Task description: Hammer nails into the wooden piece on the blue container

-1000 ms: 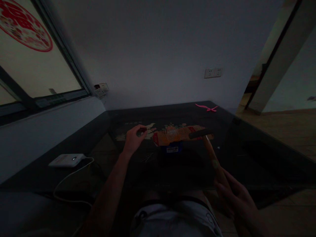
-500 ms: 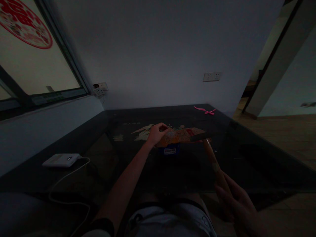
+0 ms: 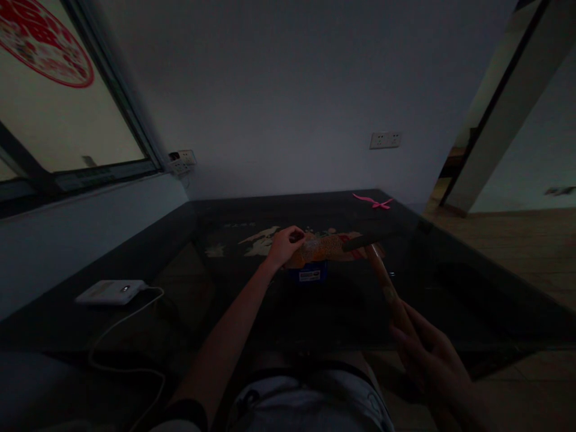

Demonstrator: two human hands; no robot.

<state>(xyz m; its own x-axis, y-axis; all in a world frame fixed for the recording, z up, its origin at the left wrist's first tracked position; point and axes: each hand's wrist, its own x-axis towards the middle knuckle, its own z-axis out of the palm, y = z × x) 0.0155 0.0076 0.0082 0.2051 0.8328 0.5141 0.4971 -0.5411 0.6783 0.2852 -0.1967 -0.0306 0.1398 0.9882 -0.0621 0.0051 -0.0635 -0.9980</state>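
My right hand (image 3: 429,354) is wrapped round the wooden handle of a hammer (image 3: 382,273). The hammer's dark head is raised over the right part of an orange-brown speckled thing (image 3: 317,247), perhaps a shiny packet. This thing seems to lie on or over a blue box (image 3: 310,273) with a white label facing me. My left hand (image 3: 285,245) is at the left end of the orange-brown thing, thumb and fingers curled into a pinch. What sits between those fingertips is too small and dark to make out.
A dark glossy table (image 3: 252,324) with printed pictures stretches before me to the wall. On its left lies a white power bank (image 3: 110,292) with a white cable (image 3: 119,327). A pink strap-like thing (image 3: 378,204) lies at the back right. Wall sockets (image 3: 384,140) are behind.
The hammer has shifted slightly left and up, its head now more tilted. My left hand stays almost where it was at the orange-brown thing.
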